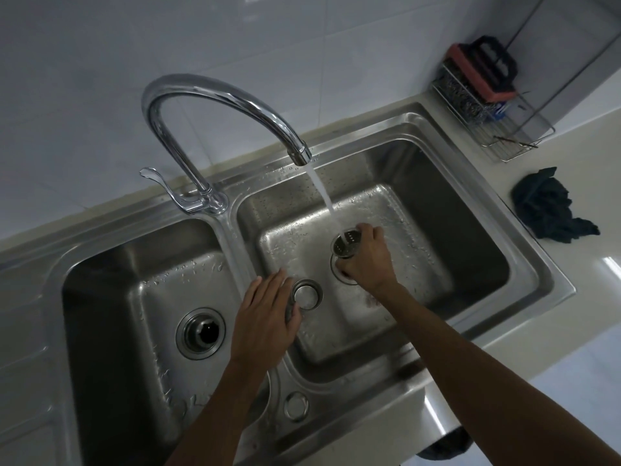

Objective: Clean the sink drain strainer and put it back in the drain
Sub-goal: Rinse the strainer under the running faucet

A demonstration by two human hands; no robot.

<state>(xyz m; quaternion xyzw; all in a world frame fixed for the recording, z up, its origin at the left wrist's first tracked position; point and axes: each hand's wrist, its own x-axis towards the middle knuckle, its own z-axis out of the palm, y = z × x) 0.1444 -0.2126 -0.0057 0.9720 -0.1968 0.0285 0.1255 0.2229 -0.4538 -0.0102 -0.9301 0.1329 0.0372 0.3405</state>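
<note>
Head view, one item per line:
Strainer: perforated metal cup, held under the tap's running stream, just above the drain of the right basin.
Right hand: fingers curled round the strainer.
Left hand: fingers straight, over the divider; round metal piece at its thumb, whether gripped cannot be told

I can read no text, label, brand or number anywhere in this view. Faint marks on the wall tile at the top edge are too blurred to make out.
</note>
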